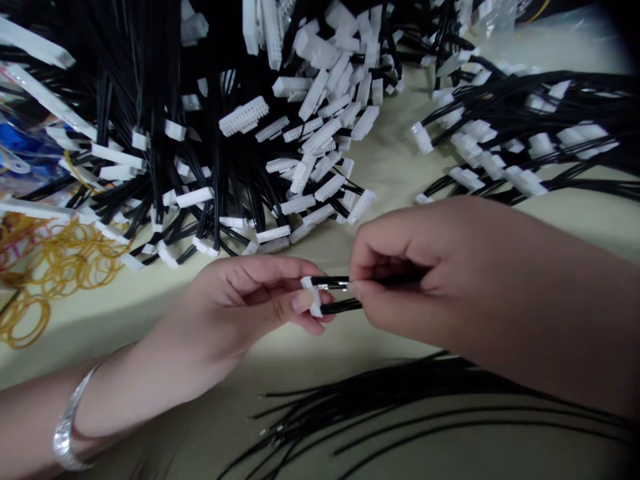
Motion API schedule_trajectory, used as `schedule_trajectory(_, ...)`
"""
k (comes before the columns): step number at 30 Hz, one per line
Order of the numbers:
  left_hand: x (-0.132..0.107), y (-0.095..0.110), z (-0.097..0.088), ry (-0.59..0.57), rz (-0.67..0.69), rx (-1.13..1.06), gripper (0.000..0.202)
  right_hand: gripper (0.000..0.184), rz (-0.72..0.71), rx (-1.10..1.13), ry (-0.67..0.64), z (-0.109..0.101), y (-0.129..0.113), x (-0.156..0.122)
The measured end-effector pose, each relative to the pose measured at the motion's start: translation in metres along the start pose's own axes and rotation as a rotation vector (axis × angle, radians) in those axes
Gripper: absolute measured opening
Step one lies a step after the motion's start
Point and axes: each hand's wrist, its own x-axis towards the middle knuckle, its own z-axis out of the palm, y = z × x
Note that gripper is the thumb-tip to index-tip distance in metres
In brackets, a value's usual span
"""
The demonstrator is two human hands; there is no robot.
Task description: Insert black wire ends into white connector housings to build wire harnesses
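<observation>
My left hand [240,303] pinches a small white plastic connector [314,297] between thumb and fingers, a silver bracelet on its wrist. My right hand [425,267] is closed on thin black wires [340,283] that run into that connector, its fingertips right at the connector's face. Both hands meet low over the pale tabletop [400,167], just in front of the big pile of harnesses.
A large heap of black wire harnesses with white connectors [280,127] fills the far left and centre; a second bundle [505,140] lies at the right. Loose black wires [380,407] lie near me. Yellow rubber bands [60,263] are scattered at the left.
</observation>
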Motion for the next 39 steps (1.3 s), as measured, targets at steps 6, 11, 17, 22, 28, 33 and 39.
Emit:
schedule_trajectory(6, 0.000, 0.000, -0.002, -0.021, 0.011, 0.000, 0.013, 0.019, -0.143, 0.105, 0.084, 0.007, 0.012, 0.006)
schedule_trajectory(11, 0.001, -0.001, -0.004, -0.061, 0.032, 0.022, 0.015, 0.020, -0.168, 0.124, 0.100, 0.013, 0.018, 0.008)
schedule_trajectory(17, 0.001, -0.001, -0.003, -0.040, 0.015, 0.060, 0.015, 0.018, -0.207, 0.130, 0.167, 0.015, 0.019, 0.008)
schedule_trajectory(22, 0.000, -0.001, -0.003, -0.056, 0.024, 0.083, 0.014, 0.016, -0.220, 0.136, 0.170, 0.016, 0.020, 0.009)
schedule_trajectory(28, 0.000, -0.003, -0.006, -0.060, 0.023, 0.094, 0.015, 0.018, -0.220, 0.042, 0.108, 0.015, 0.014, 0.009)
schedule_trajectory(33, 0.000, -0.003, -0.004, -0.055, 0.034, 0.091, 0.016, 0.017, -0.175, 0.043, 0.126, 0.013, 0.014, 0.008)
schedule_trajectory(39, 0.002, -0.003, -0.005, -0.053, 0.043, 0.171, 0.015, 0.017, -0.210, -0.062, 0.059, 0.009, 0.007, 0.009)
